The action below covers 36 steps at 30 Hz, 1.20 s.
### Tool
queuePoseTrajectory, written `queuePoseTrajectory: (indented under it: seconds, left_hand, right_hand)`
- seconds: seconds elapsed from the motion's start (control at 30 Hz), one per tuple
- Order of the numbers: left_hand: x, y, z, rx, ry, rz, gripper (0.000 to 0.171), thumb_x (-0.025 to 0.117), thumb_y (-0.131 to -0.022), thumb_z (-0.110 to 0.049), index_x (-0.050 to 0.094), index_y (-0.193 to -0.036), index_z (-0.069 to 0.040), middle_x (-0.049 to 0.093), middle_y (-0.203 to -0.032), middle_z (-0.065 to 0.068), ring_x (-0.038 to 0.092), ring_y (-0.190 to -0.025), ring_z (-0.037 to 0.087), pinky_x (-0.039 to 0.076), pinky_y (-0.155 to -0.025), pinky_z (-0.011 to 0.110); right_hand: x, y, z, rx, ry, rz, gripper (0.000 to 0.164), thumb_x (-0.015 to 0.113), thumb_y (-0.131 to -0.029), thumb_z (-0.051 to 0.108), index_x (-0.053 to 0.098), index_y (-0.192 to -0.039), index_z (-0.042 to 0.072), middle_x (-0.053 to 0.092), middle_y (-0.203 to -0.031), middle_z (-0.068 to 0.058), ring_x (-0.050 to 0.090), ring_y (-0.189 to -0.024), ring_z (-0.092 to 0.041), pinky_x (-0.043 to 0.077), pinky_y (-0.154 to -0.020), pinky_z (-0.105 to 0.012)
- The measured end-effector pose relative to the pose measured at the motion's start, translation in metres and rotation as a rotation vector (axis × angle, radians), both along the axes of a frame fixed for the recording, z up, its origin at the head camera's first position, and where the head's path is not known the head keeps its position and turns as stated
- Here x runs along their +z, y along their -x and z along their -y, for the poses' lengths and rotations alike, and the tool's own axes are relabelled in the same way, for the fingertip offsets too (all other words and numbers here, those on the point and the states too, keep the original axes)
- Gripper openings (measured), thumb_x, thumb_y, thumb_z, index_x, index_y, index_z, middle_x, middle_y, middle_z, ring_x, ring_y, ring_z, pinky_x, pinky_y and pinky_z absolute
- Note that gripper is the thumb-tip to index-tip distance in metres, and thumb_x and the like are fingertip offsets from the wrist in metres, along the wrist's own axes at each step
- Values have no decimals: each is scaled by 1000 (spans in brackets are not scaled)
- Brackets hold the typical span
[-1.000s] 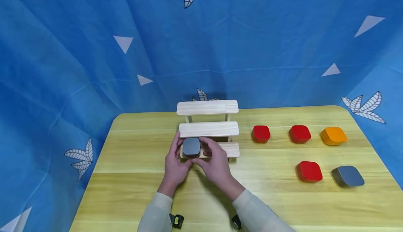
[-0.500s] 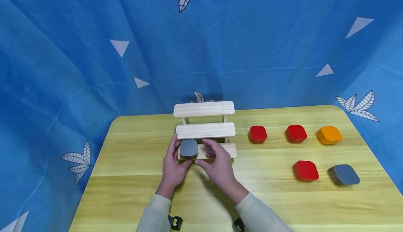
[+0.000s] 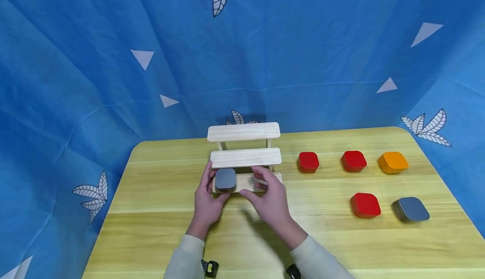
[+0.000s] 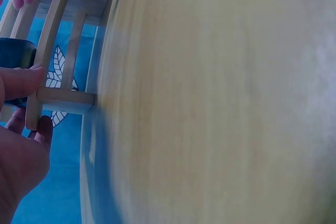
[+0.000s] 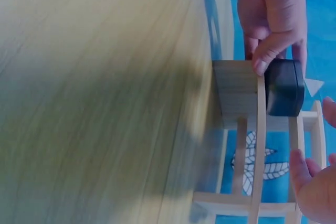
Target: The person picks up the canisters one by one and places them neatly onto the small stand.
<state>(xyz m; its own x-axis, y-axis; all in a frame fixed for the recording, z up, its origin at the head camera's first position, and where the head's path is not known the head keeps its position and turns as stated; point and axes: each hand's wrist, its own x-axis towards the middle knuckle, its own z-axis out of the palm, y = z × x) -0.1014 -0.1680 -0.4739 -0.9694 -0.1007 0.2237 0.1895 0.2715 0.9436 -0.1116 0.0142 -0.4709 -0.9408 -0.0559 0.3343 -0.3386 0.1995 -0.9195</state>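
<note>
A grey rounded-square box stands on the left end of the bottom shelf of a small three-tier wooden rack. My left hand curls round the box's left side, its thumb at the shelf's front edge and its index finger reaching behind. In the left wrist view, other fingers lie by the shelf's end. To the right of the box, my right hand hovers apart from it, fingers loosely bent, thumb separate, with nothing in its grasp. The right wrist view shows the box beside the left thumb.
On the right of the wooden table are several red boxes, such as one at the front, an orange box and another grey box. A blue patterned cloth hangs behind the table.
My right hand has let go of the grey box and drawn away to the right. The left hand stays by the box. The head view has shifted slightly.
</note>
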Motion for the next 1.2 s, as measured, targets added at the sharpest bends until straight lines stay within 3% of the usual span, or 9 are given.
queuePoseTrajectory:
  seconds: [0.07,0.33,0.53,0.83,1.2]
  left_hand:
    - [-1,0,1,5,8,5,98,67,-72,30,24,-156,3,49,-138,26,38,-137,39,25,-114,52]
    - [-36,12,8,19,-5,28,108,69,-72,29,22,-160,-13,48,-142,17,36,-140,30,24,-116,43]
    - [-37,12,8,32,11,30,110,70,-71,28,24,-160,-18,50,-141,13,37,-140,28,25,-116,41]
    - [-37,12,8,20,-13,17,109,70,-71,28,24,-160,-15,48,-141,17,36,-140,30,24,-116,42]
    - [-37,11,9,36,15,40,111,70,-72,28,23,-160,-21,50,-141,11,37,-140,25,25,-115,36]
  right_hand:
    - [0,0,-3,-10,7,0,65,90,-70,-1,62,-128,6,65,-121,-8,65,-106,-36,58,-85,-36]
    - [-1,3,-13,-52,16,13,62,90,-72,3,63,-127,7,66,-120,-6,65,-106,-35,58,-84,-35]
    - [-3,5,-22,-73,27,18,60,90,-72,2,64,-126,7,66,-120,-6,65,-107,-35,58,-85,-37]
    - [-3,7,-34,-107,56,22,58,88,-73,0,63,-126,2,67,-117,-7,65,-106,-35,57,-85,-35]
    - [-5,7,-46,-144,60,27,57,87,-75,1,62,-126,0,66,-119,-17,65,-106,-34,57,-84,-33]
